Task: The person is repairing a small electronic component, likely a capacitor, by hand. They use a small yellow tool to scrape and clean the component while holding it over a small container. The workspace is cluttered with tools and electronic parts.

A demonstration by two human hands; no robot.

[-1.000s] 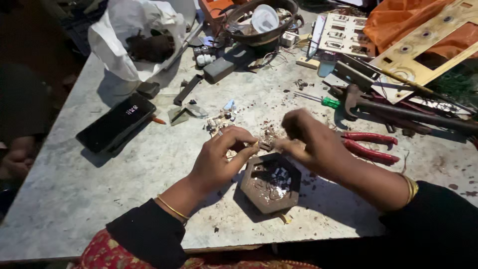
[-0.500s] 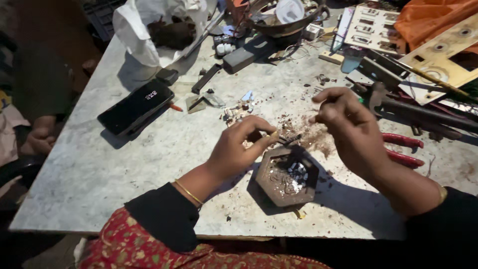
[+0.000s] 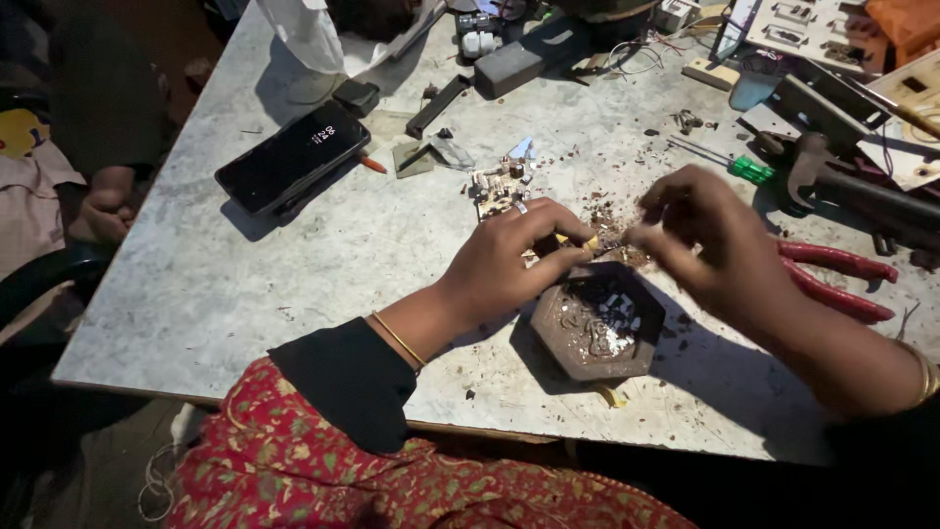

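Note:
My left hand (image 3: 514,257) pinches a small yellowish piece (image 3: 587,242) between thumb and fingers, just above a brown hexagonal dish (image 3: 597,323) holding scrap bits. My right hand (image 3: 710,240) is close beside it, fingers closed on something tiny that I cannot make out. Both hands meet over the dish's far edge. A small broken circuit part (image 3: 494,186) lies just beyond my left hand.
A black phone (image 3: 292,159) lies at the left on the grey marble table (image 3: 196,294). Red-handled pliers (image 3: 832,274) lie to the right, a green-handled screwdriver (image 3: 749,170) beyond. Tools, boards and a white bag (image 3: 313,34) crowd the far edge. Another person's hand (image 3: 98,206) rests at left.
The view has shifted closer and rightward. My right hand has come down from the right towards my left hand, above the dish.

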